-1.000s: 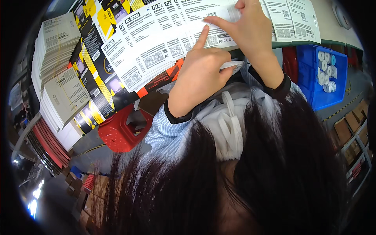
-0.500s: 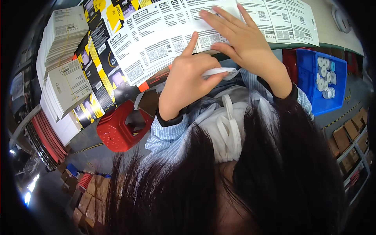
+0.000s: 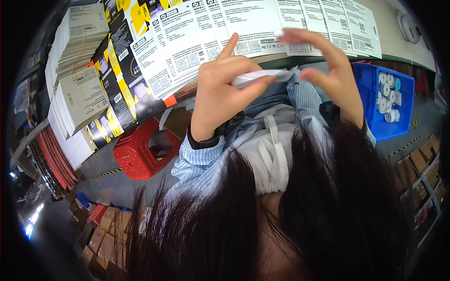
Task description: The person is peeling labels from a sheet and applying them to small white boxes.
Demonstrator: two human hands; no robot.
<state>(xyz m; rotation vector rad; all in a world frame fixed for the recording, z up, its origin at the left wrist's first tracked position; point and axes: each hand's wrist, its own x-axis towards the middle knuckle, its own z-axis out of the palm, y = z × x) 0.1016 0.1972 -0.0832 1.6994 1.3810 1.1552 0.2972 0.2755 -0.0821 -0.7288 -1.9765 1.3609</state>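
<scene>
While the left hand (image 3: 218, 91) pinches a narrow white strip (image 3: 251, 77) between thumb and curled fingers, its index finger reaches out over the overlapping printed sheets (image 3: 253, 21); whether that tip touches paper cannot be told. The strip's long axis runs left to right, in front of the near edge of the table (image 3: 389, 35), and its free end lies just left of the right thumb. The right hand (image 3: 337, 77), blurred, is nearer that end, its thumb and fingers spread apart with nothing visibly held. The sheets form a fanned row beyond both hands.
</scene>
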